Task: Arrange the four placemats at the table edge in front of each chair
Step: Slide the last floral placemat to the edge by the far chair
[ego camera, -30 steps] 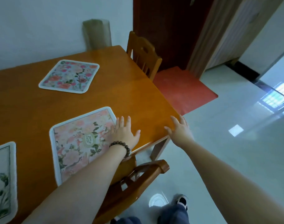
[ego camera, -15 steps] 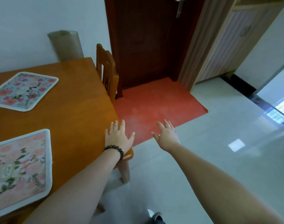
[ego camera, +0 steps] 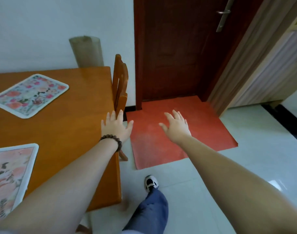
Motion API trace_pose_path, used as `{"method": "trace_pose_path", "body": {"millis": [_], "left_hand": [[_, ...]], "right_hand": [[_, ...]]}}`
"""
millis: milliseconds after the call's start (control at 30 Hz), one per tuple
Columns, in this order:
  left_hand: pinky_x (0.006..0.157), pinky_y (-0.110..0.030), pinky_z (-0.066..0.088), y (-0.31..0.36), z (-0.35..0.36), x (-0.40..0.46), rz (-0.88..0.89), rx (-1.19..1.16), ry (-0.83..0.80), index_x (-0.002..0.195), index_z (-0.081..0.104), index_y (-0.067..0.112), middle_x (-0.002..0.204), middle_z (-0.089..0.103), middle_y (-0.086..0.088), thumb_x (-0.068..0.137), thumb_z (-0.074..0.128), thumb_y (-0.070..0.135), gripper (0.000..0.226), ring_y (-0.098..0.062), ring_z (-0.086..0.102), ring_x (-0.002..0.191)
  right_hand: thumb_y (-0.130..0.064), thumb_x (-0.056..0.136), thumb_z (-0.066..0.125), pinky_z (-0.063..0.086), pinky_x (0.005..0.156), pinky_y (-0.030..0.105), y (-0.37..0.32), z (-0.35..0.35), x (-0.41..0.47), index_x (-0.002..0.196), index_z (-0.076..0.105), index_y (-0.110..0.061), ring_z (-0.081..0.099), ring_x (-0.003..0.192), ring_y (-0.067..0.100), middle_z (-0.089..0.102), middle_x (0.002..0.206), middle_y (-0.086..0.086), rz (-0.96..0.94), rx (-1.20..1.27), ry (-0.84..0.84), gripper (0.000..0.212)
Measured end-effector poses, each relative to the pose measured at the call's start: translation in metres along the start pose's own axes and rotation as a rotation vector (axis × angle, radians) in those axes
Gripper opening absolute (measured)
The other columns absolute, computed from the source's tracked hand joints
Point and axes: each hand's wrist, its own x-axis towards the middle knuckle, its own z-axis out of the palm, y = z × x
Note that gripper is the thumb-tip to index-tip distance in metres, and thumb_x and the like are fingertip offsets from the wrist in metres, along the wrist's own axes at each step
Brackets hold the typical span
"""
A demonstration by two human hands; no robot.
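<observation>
Two floral placemats lie on the orange wooden table (ego camera: 73, 132). A blue-and-pink placemat (ego camera: 30, 95) sits slanted toward the far side; a pink one (ego camera: 9, 176) lies at the near left, cut off by the frame edge. A wooden chair (ego camera: 120, 85) is tucked in at the table's right end. My left hand (ego camera: 116, 126), with a bead bracelet on the wrist, hovers over the table's right edge with fingers spread and nothing in it. My right hand (ego camera: 175, 126) is out over the red floor mat (ego camera: 178, 130), open and empty.
A dark wooden door (ego camera: 178, 48) stands closed behind the red mat. A rolled sheet (ego camera: 86, 51) leans on the wall behind the table. A cupboard (ego camera: 271, 68) is at the right. My leg and shoe (ego camera: 150, 183) are on the pale tiled floor.
The view has swung right, past the table's corner. My left hand has left the pink placemat and moved along the table's right edge; both hands stay open and empty.
</observation>
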Motion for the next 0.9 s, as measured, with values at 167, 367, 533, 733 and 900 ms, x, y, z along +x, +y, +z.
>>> {"method": "trace_pose_path", "body": {"millis": [167, 367, 533, 733, 900], "left_hand": [[0.116, -0.05, 0.009, 0.003, -0.001, 0.091, -0.096, -0.037, 0.075, 0.15, 0.018, 0.023, 0.157, 0.016, -0.01, 0.093, 0.022, 0.061, 0.068, -0.027, 0.007, 0.145], [0.116, -0.047, 0.007, -0.02, -0.011, 0.204, -0.351, -0.141, 0.054, 0.15, 0.016, 0.027, 0.158, 0.014, -0.006, 0.092, 0.015, 0.065, 0.07, -0.022, 0.005, 0.145], [0.116, -0.047, 0.007, -0.046, -0.025, 0.264, -0.511, -0.151, 0.053, 0.15, 0.015, 0.028, 0.158, 0.013, -0.005, 0.09, 0.015, 0.067, 0.072, -0.022, 0.005, 0.145], [0.116, -0.048, 0.007, -0.071, -0.031, 0.288, -0.673, -0.157, 0.07, 0.15, 0.015, 0.027, 0.159, 0.012, -0.006, 0.091, 0.016, 0.066, 0.072, -0.023, 0.005, 0.145], [0.116, -0.049, 0.007, -0.096, -0.022, 0.289, -0.854, -0.172, 0.07, 0.151, 0.014, 0.025, 0.159, 0.01, -0.007, 0.091, 0.016, 0.067, 0.073, -0.025, 0.004, 0.145]], "right_hand": [[-0.048, 0.095, 0.042, 0.007, 0.116, 0.049, -0.003, -0.002, 0.115, 0.145, 0.028, -0.025, 0.001, 0.145, 0.024, 0.011, 0.158, 0.008, -0.089, -0.047, -0.016, 0.057], [-0.049, 0.095, 0.04, 0.009, 0.117, 0.049, -0.058, -0.007, 0.274, 0.144, 0.031, -0.025, 0.005, 0.145, 0.023, 0.018, 0.157, 0.009, -0.279, -0.032, -0.073, 0.055], [-0.052, 0.096, 0.033, 0.008, 0.117, 0.046, -0.118, -0.009, 0.364, 0.145, 0.03, -0.023, 0.006, 0.145, 0.024, 0.017, 0.156, 0.011, -0.488, -0.052, -0.078, 0.057], [-0.053, 0.095, 0.035, 0.008, 0.117, 0.047, -0.173, 0.013, 0.423, 0.145, 0.031, -0.023, 0.004, 0.145, 0.025, 0.015, 0.157, 0.012, -0.663, -0.085, -0.186, 0.059], [-0.053, 0.095, 0.035, 0.009, 0.117, 0.048, -0.213, 0.043, 0.457, 0.143, 0.033, -0.021, 0.006, 0.145, 0.027, 0.017, 0.156, 0.013, -0.837, -0.093, -0.304, 0.058]]}}
